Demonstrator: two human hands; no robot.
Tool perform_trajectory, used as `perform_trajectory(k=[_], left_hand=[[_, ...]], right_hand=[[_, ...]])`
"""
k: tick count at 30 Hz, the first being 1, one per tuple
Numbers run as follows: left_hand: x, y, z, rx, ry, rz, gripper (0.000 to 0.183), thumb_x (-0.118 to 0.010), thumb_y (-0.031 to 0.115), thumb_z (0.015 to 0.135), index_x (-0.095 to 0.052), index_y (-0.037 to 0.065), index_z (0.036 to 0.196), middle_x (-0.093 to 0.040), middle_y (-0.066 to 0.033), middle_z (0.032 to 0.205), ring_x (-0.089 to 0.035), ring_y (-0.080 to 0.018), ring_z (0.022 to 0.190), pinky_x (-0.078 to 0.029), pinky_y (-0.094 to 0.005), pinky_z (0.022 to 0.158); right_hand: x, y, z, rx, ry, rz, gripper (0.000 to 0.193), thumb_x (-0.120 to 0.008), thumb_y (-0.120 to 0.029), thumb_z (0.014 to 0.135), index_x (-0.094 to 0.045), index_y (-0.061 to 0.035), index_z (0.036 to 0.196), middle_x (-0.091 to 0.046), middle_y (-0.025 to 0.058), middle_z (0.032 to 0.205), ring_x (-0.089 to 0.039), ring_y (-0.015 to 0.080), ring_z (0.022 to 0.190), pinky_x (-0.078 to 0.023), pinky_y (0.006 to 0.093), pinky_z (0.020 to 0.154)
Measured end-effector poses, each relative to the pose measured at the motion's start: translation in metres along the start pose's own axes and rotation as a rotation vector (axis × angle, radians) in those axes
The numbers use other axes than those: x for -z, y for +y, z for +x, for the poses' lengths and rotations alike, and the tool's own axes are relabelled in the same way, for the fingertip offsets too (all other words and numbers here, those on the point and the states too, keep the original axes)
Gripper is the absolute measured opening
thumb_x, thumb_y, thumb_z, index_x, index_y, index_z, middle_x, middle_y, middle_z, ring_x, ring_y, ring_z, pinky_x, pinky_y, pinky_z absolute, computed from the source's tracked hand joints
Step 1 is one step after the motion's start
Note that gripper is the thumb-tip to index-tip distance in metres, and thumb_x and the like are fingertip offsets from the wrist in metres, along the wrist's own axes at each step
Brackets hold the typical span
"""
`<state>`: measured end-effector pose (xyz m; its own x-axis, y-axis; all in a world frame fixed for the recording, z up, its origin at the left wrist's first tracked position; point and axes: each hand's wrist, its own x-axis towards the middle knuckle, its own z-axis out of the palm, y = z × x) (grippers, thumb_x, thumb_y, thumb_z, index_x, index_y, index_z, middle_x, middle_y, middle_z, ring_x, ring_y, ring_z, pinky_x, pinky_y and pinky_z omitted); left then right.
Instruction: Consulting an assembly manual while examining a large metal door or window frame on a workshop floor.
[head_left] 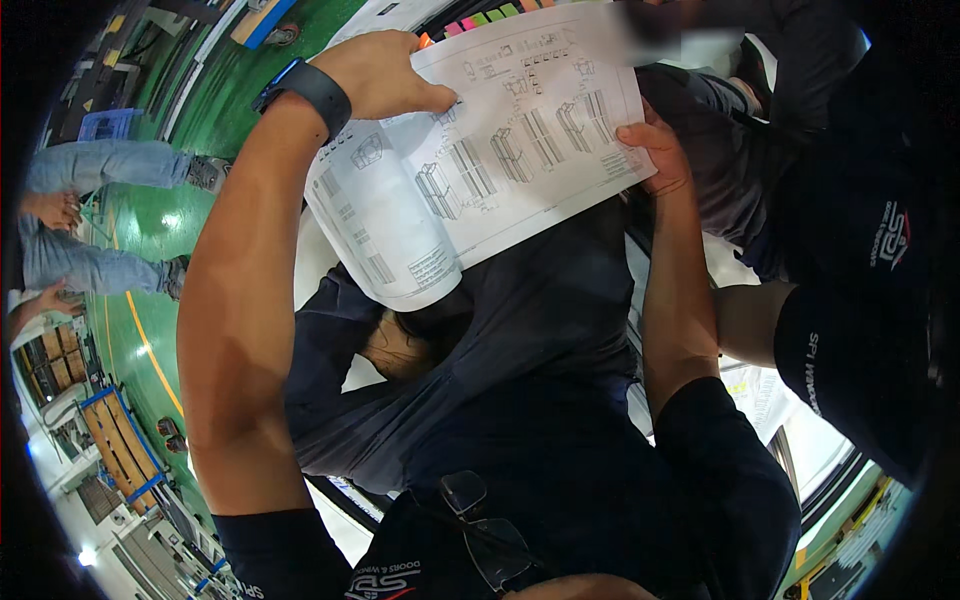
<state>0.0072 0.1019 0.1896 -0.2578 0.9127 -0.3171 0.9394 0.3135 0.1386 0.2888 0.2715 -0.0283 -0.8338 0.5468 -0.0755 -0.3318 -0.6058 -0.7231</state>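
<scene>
An open booklet (540, 160) of white pages with black line drawings lies spread above my lap. Its left-hand page bends over in a loose curl, and coloured index tabs (490, 18) stick out along the top. My left hand (385, 80), a dark watch (315, 95) on its wrist, grips the upper left part with the thumb on the paper; its other fingers are mostly hidden. At the right edge, my right hand (655, 150) pinches the sheet, thumb on top and fingers behind.
Close on my right sits a co-worker in a dark shirt (860, 270). Further left, another person in jeans (110, 165) sits above the green floor (140, 350). A blue-framed cart (120, 450) stands lower left. Glasses (485, 535) hang on my shirt.
</scene>
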Motion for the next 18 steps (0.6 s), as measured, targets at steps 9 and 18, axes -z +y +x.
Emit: perform_trajectory(k=[9, 18], left_hand=[[-0.005, -0.005, 0.005, -0.037, 0.013, 0.028, 0.062, -0.07, 0.049, 0.076, -0.068, 0.0, 0.113, -0.068, -0.0243, 0.106, -0.066, -0.0363, 0.096, -0.051, -0.0392, 0.087], [-0.011, -0.013, 0.007, -0.039, 0.034, 0.002, 0.061, -0.071, 0.049, 0.078, -0.067, 0.001, 0.115, -0.067, -0.0243, 0.11, -0.065, -0.0365, 0.099, -0.05, -0.0394, 0.09]], right_hand=[[0.005, -0.003, 0.0, -0.142, 0.029, 0.05, 0.058, -0.069, -0.003, 0.075, -0.057, 0.0012, 0.131, -0.067, 0.0158, 0.117, -0.066, 0.0262, 0.103, -0.053, 0.0355, 0.091], [0.001, -0.004, -0.001, -0.042, 0.007, 0.015, 0.058, -0.07, 0.001, 0.074, -0.059, -0.0035, 0.131, -0.067, 0.015, 0.12, -0.066, 0.0262, 0.104, -0.053, 0.037, 0.092]])
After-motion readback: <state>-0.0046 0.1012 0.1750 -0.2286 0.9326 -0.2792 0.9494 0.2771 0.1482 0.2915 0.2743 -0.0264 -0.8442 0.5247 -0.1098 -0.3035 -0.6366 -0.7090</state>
